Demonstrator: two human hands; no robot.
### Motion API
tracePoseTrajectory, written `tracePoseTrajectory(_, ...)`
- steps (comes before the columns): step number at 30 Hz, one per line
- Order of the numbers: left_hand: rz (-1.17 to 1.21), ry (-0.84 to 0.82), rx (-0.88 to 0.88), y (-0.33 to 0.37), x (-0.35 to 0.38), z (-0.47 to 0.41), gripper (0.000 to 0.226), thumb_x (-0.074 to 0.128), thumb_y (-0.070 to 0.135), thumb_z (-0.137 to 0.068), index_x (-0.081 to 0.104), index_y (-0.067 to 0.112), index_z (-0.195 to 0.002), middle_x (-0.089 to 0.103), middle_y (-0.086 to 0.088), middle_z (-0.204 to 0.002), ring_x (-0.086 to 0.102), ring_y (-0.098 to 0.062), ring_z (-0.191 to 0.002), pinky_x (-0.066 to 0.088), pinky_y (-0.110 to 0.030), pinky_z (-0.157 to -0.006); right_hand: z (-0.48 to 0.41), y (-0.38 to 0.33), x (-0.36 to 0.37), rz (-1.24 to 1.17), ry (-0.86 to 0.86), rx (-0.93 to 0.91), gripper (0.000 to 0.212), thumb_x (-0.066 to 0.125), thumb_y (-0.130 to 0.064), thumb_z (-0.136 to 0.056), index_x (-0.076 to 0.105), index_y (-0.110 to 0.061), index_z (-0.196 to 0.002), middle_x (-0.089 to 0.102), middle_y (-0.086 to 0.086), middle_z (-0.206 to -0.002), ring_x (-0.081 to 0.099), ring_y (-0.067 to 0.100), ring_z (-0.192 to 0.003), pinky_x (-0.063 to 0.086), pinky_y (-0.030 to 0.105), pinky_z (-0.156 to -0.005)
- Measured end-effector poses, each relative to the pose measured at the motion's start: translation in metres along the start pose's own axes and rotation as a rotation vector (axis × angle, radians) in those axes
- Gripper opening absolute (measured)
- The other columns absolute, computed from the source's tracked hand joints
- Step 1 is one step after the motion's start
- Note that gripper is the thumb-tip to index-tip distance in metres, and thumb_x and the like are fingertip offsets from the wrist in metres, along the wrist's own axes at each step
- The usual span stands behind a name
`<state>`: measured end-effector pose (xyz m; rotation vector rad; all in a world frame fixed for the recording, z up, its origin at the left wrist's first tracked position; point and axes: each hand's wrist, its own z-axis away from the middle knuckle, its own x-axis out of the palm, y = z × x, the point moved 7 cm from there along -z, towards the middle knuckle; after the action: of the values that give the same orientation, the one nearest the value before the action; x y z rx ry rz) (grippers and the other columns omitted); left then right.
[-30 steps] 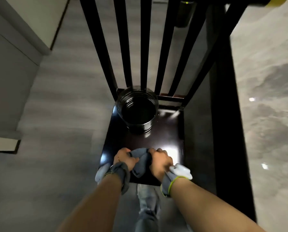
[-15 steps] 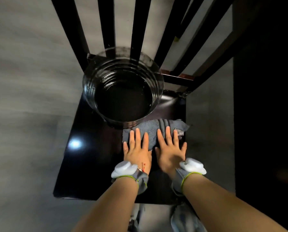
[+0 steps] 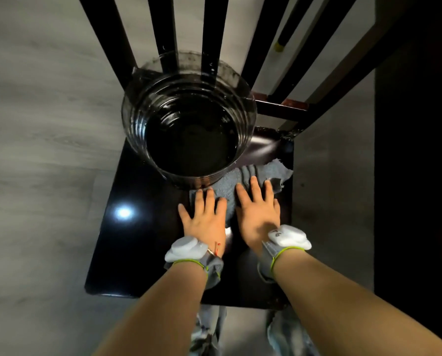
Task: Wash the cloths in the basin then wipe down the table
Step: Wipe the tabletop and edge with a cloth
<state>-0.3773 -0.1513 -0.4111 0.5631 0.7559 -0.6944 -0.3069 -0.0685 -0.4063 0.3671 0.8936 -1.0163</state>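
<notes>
A grey cloth [image 3: 256, 176] lies spread flat on a glossy black chair seat [image 3: 137, 217], just in front of a clear ribbed basin [image 3: 135, 129] holding dark water. My left hand [image 3: 204, 217] presses flat on the cloth's near left part, fingers straight and spread. Beside it, my right hand [image 3: 258, 209] presses flat on the cloth's middle, its fingertips close to the basin's wall. Both wrists wear grey bands with white pods. The cloth's far right corner pokes out towards the seat's right edge.
The chair's black back slats [image 3: 212, 37] rise behind the basin. Grey wood-look floor [image 3: 40, 150] lies to the left. A dark tall surface [image 3: 418, 176] stands along the right. My legs in light jeans [image 3: 209, 330] show below the seat's front edge.
A second ago both hands gripped the bunched cloth at the seat's front edge. They have since laid it out flat by the basin and press on it; the view has moved closer.
</notes>
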Motion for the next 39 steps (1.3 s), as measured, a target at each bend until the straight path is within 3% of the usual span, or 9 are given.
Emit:
tracePoseTrajectory(3, -0.103, -0.051, -0.020, -0.031, 0.002, 0.013, 0.056, 0.041, 0.024, -0.095, 0.018, 0.029, -0.146, -0.001, 0.004, -0.159, -0.008, -0.027, -0.147, 0.006, -0.060, -0.113, 0.020, -0.024, 0.013, 0.005, -0.036, -0.017, 0.055, 0.040, -0.035, -0.096, 0.021, -0.035, -0.148, -0.001, 0.000, -0.160, -0.004, 0.030, -0.147, 0.013, 0.049, -0.115)
tracePoseTrajectory(8, -0.166, 0.029, -0.073, -0.093, -0.015, 0.045, 0.050, 0.036, 0.022, -0.092, 0.034, 0.030, -0.142, 0.014, 0.007, -0.159, 0.011, -0.026, -0.148, 0.020, -0.063, -0.110, 0.044, -0.088, 0.043, 0.048, 0.123, -0.041, 0.036, 0.073, -0.041, -0.057, 0.073, -0.039, -0.093, 0.070, 0.000, -0.115, 0.063, 0.032, -0.109, 0.050, 0.046, -0.080)
tracePoseTrajectory(11, -0.114, -0.036, -0.182, -0.134, -0.025, 0.053, 0.049, 0.035, 0.027, -0.095, 0.029, 0.029, -0.143, 0.006, 0.008, -0.160, 0.003, -0.022, -0.149, 0.014, -0.057, -0.114, 0.045, -0.128, 0.050, -0.031, 0.006, -0.118, 0.048, 0.036, -0.040, -0.062, 0.073, -0.043, -0.091, 0.073, -0.004, -0.106, 0.069, 0.024, -0.099, 0.056, 0.045, -0.072)
tracePoseTrajectory(14, 0.037, -0.032, -0.293, -0.157, -0.038, 0.046, 0.052, 0.043, 0.028, -0.094, 0.029, 0.019, -0.143, 0.010, 0.000, -0.159, 0.008, -0.024, -0.147, 0.018, -0.047, -0.116, 0.044, -0.144, 0.046, 0.018, 0.036, -0.147, 0.054, 0.058, -0.051, -0.039, 0.073, -0.044, -0.090, 0.073, -0.008, -0.102, 0.072, 0.018, -0.090, 0.058, 0.041, -0.058)
tracePoseTrajectory(19, 0.514, 0.040, -0.478, -0.183, -0.037, 0.035, 0.068, 0.066, 0.023, -0.083, 0.032, 0.004, -0.139, 0.035, -0.020, -0.143, 0.040, -0.041, -0.128, 0.039, -0.044, -0.102, 0.045, -0.120, 0.044, -0.105, 0.130, -0.077, 0.050, 0.039, -0.029, -0.059, 0.068, -0.032, -0.099, 0.069, -0.005, -0.114, 0.069, 0.019, -0.097, 0.037, 0.038, -0.083)
tracePoseTrajectory(23, 0.449, 0.140, -0.464, -0.182, -0.045, 0.031, 0.034, 0.061, 0.014, -0.082, 0.050, -0.001, -0.111, 0.050, -0.024, -0.119, 0.052, -0.042, -0.107, 0.044, -0.041, -0.083, 0.047, -0.093, 0.052, 0.046, 0.138, -0.057, 0.065, 0.042, -0.036, -0.054, 0.047, -0.028, -0.118, 0.070, -0.004, -0.114, 0.070, 0.020, -0.099, 0.056, 0.046, -0.071)
tracePoseTrajectory(28, 0.688, 0.324, -0.636, -0.193, -0.076, 0.046, 0.018, 0.061, 0.017, -0.081, 0.050, 0.010, -0.093, 0.062, -0.022, -0.097, 0.060, -0.039, -0.093, 0.048, -0.038, -0.075, 0.049, -0.132, 0.062, -0.093, 0.030, -0.089, 0.050, 0.048, -0.029, -0.058, 0.072, -0.033, -0.102, 0.072, -0.004, -0.108, 0.071, 0.015, -0.091, 0.052, 0.034, -0.077)
tracePoseTrajectory(34, 0.478, 0.430, -0.456, -0.186, -0.119, 0.056, 0.030, 0.057, 0.010, -0.083, 0.050, 0.001, -0.110, 0.057, -0.025, -0.111, 0.056, -0.042, -0.102, 0.044, -0.043, -0.083, 0.050, -0.147, 0.060, 0.057, 0.092, -0.247, 0.088, 0.077, -0.051, -0.012, 0.073, -0.037, -0.098, 0.072, -0.011, -0.101, 0.072, 0.010, -0.086, 0.058, 0.033, -0.060)
tracePoseTrajectory(39, 0.331, 0.111, -0.138, -0.108, -0.070, 0.043, 0.049, 0.051, 0.025, -0.085, 0.045, 0.010, -0.131, 0.050, -0.013, -0.134, 0.048, -0.030, -0.123, 0.040, -0.035, -0.098, 0.055, -0.128, 0.054, 0.019, 0.107, -0.111, 0.030, 0.066, -0.039, -0.051, 0.075, -0.028, -0.078, 0.072, -0.006, -0.089, 0.069, 0.016, -0.076, 0.035, 0.032, -0.071)
